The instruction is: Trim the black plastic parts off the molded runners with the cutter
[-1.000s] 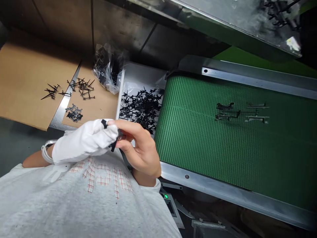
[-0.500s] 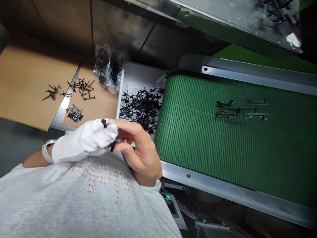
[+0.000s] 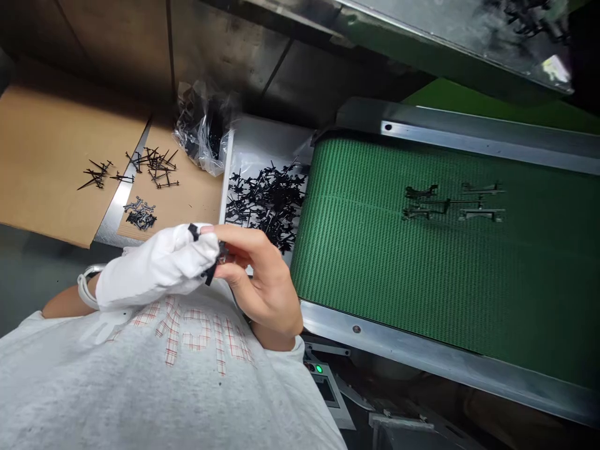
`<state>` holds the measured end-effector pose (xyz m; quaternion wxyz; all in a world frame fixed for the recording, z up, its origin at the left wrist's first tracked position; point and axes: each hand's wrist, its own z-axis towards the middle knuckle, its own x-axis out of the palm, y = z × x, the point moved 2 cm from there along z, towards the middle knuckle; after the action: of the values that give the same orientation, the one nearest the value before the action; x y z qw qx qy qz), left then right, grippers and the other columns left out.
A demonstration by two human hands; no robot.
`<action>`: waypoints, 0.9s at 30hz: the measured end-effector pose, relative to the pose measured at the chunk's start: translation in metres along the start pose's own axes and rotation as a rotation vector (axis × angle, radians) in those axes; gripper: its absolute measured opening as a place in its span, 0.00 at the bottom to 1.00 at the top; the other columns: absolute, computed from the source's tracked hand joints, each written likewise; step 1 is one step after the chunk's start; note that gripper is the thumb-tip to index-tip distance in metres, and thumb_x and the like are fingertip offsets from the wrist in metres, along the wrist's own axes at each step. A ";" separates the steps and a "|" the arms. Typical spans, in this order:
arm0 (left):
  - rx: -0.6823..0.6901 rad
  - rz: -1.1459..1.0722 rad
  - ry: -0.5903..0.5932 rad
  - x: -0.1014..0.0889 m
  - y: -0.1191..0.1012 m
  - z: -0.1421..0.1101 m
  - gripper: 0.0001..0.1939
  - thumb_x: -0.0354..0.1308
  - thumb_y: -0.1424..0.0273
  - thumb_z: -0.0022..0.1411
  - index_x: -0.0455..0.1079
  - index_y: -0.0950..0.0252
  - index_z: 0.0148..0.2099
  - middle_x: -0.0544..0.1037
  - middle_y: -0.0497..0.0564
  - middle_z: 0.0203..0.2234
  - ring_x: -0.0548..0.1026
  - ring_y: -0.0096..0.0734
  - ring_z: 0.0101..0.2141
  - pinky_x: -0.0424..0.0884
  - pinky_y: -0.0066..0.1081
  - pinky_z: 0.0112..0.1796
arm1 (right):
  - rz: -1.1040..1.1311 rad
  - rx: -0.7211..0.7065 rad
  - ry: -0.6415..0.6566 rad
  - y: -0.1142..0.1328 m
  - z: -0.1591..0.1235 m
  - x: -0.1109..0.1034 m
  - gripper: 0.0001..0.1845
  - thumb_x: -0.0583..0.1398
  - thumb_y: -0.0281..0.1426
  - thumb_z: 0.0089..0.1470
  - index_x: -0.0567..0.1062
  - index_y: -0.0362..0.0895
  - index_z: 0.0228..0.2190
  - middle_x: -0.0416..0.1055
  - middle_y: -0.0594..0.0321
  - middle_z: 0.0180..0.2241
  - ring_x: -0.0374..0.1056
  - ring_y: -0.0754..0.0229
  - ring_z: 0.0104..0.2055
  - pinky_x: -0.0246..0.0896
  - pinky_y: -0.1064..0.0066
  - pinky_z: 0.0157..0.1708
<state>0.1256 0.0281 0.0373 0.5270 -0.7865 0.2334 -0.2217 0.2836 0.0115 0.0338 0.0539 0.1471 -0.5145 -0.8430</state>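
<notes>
Close to my chest, my left hand (image 3: 159, 259) in a white glove is closed around a small black plastic part (image 3: 210, 274). My bare right hand (image 3: 262, 275) pinches the same part from the other side, thumb below and fingers above. Most of the part is hidden by the fingers; only dark ends stick out at the top and bottom. Just beyond my hands, a white tray (image 3: 228, 181) holds a heap of black plastic parts (image 3: 269, 200).
A green conveyor belt (image 3: 375, 269) on the right carries several dark parts (image 3: 480, 214). Brown cardboard (image 3: 42, 162) to the left bears black pin-like pieces (image 3: 159, 164) and small grey brackets (image 3: 140, 215). A clear plastic bag (image 3: 201, 131) stands behind. A metal shelf (image 3: 422, 37) overhangs the belt.
Both hands stay together on the black part, with barely any shift leftward. The parts on the belt appear slightly farther left in view.
</notes>
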 end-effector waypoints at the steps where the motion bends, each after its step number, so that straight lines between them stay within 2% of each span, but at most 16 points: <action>1: 0.000 -0.009 0.006 0.000 0.000 0.000 0.24 0.48 0.46 0.69 0.58 0.60 0.31 0.61 0.42 0.19 0.57 0.24 0.22 0.59 0.26 0.22 | 0.011 -0.004 -0.005 0.000 0.000 0.001 0.16 0.57 0.38 0.68 0.71 0.53 0.55 0.79 0.65 0.49 0.75 0.68 0.33 0.73 0.77 0.33; 7: -0.035 -0.043 0.044 0.000 -0.003 -0.002 0.26 0.49 0.44 0.68 0.58 0.60 0.30 0.60 0.42 0.19 0.56 0.24 0.21 0.56 0.27 0.21 | 0.058 -0.025 0.009 -0.004 -0.001 0.002 0.18 0.57 0.40 0.68 0.69 0.53 0.58 0.78 0.65 0.51 0.74 0.68 0.33 0.72 0.77 0.32; 11: -0.061 -0.105 0.062 0.000 -0.002 -0.002 0.28 0.50 0.41 0.66 0.58 0.60 0.30 0.59 0.42 0.19 0.54 0.23 0.21 0.53 0.26 0.20 | 0.009 -0.022 0.039 -0.004 -0.002 0.000 0.21 0.57 0.43 0.68 0.67 0.54 0.59 0.79 0.66 0.44 0.71 0.67 0.28 0.69 0.74 0.27; 22: -0.019 -0.010 0.023 -0.002 -0.004 0.000 0.31 0.47 0.36 0.64 0.58 0.60 0.31 0.61 0.42 0.19 0.57 0.24 0.21 0.58 0.27 0.21 | -0.016 0.004 0.048 -0.003 -0.002 0.001 0.21 0.56 0.43 0.68 0.66 0.55 0.59 0.79 0.65 0.46 0.69 0.68 0.25 0.69 0.73 0.27; 27: 0.025 0.050 -0.014 -0.001 -0.004 0.002 0.28 0.47 0.41 0.67 0.59 0.60 0.30 0.62 0.42 0.20 0.59 0.24 0.21 0.60 0.27 0.21 | -0.029 -0.014 -0.001 -0.002 -0.002 0.002 0.18 0.56 0.41 0.68 0.68 0.54 0.57 0.80 0.65 0.47 0.72 0.68 0.27 0.71 0.74 0.29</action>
<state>0.1270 0.0317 0.0400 0.5438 -0.7753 0.2464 -0.2060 0.2827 0.0105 0.0308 0.0426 0.1536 -0.5065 -0.8474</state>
